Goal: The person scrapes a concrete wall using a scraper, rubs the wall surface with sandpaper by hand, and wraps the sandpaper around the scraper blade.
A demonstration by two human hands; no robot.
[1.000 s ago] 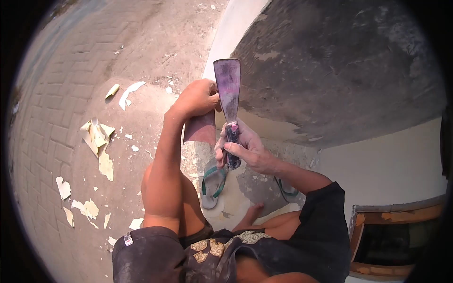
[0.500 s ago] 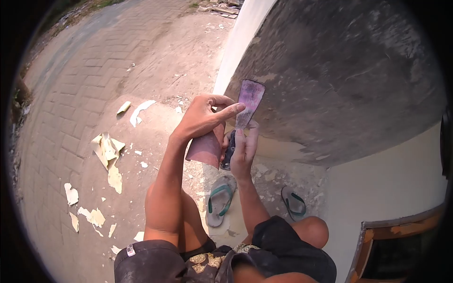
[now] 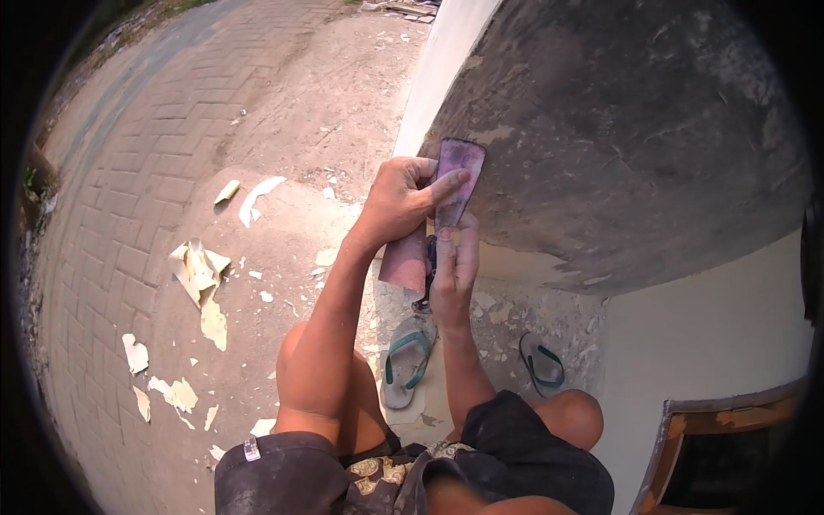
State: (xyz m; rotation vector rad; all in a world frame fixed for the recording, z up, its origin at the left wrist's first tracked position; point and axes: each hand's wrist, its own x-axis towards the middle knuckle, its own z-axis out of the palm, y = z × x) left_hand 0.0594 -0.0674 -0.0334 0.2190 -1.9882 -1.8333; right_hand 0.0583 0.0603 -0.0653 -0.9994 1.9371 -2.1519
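Observation:
My right hand (image 3: 453, 270) is closed around the narrow lower end of a putty knife (image 3: 461, 163), whose flared blade points up and is stained purple and pink. My left hand (image 3: 402, 199) is closed too, its thumb pressed on the face of the blade. From beneath the left palm hangs a curled reddish sheet that looks like sandpaper (image 3: 403, 262). Between the sheet and the right hand is a dark object (image 3: 427, 279), mostly hidden, whose kind I cannot make out.
A dark, rough wall (image 3: 635, 137) rises at right, beside a pale wall (image 3: 687, 335) and wooden frame (image 3: 721, 429). Two grey flip-flops (image 3: 407, 369) with teal straps lie on the chip-strewn ground. Peeled paint flakes (image 3: 202, 270) are scattered at left, near brick paving (image 3: 129, 172).
My left hand has shifted right and slightly up, carrying the sandpaper closer to my right hand. Its thumb has slid further across the blade.

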